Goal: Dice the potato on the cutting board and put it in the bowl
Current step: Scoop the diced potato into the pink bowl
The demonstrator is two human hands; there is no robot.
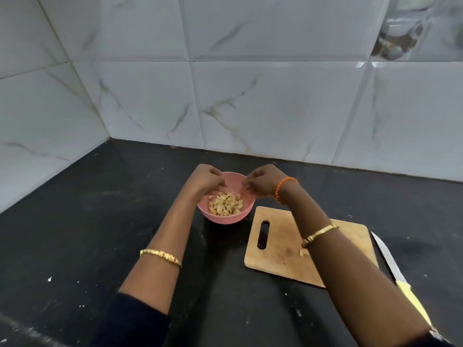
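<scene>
With my left hand (208, 177) and right hand (260, 181) loosely curled over the pink bowl (225, 216) of diced potato (225, 204), I can't tell if they grip anything, and I risk forgetting the stray piece (304, 253) on the cutting board (280, 246).

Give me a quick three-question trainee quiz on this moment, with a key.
1. True or false: the knife lies on the counter, right of the cutting board.
2. Where is most of the diced potato? A) in the pink bowl B) on the board C) on the counter
3. Fill in: the left hand and right hand are both over the ____.

Key: 1 true; 2 A; 3 bowl. A few pieces remain on the board.
</scene>
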